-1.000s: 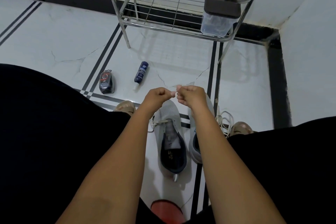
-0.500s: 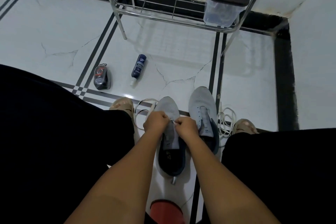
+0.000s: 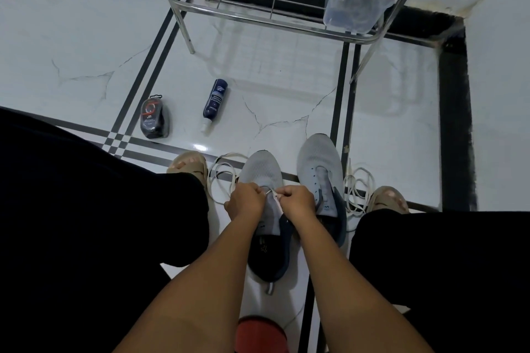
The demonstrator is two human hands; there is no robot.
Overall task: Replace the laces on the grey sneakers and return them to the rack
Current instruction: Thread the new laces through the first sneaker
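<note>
Grey mesh marks the left sneaker [image 3: 262, 180], which stands on the floor [image 3: 86, 37] between the person's knees and serves here as the landmark. Over its eyelets the left hand [image 3: 246, 202] and the right hand [image 3: 296, 200] are curled tight, and a pale lace [image 3: 274, 199] is pinched between them; each grip is closed on a lace end. Threading of the first eyelets is judged to be in hand. The next move would call for the tip to be fed through a hole and pulled even on both sides.

Just right of that shoe the right sneaker [image 3: 319, 169] is seen without laces. Loose lace [image 3: 222, 178] is coiled just left of the landmark shoe, and more loose cord [image 3: 358, 192] lies beyond the other sneaker. Well ahead of the shoe stands the metal rack [image 3: 258, 17], with a clear container [image 3: 352, 13] on its lower shelf. Ahead and to the left lie a blue bottle [image 3: 215, 100] and a dark polish sponge [image 3: 153, 119]. The coils could be snagged; the path to the rack is otherwise unblocked.
</note>
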